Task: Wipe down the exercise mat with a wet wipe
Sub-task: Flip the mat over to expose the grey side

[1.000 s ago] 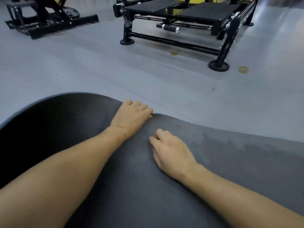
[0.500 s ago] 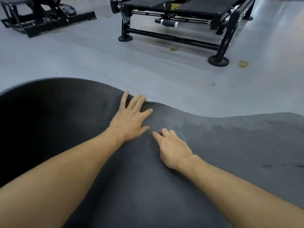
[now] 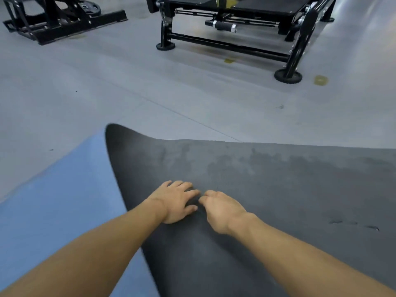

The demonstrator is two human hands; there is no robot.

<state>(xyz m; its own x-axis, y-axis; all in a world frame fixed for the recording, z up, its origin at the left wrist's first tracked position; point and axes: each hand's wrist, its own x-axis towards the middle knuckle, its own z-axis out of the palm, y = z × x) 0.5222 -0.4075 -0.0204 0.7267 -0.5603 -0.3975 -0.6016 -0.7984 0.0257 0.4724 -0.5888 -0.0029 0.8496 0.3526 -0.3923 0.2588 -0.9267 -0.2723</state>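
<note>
Two hands [image 3: 199, 203] press flat on the matte, grainy black mat [image 3: 278, 189].

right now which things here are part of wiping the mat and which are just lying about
Part of the job:
- dark exercise mat, with damp patches near its far edge
- left hand and right hand, both pressed on the mat; no wipe visible

Just lying about:
- black bench frame
- second black machine
- blue mat

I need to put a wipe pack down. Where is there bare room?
Free: the grey floor between the mat and the black bench frame; also the blue surface left of the mat. Crowded: mid-mat, where the left hand and right hand rest.
</note>
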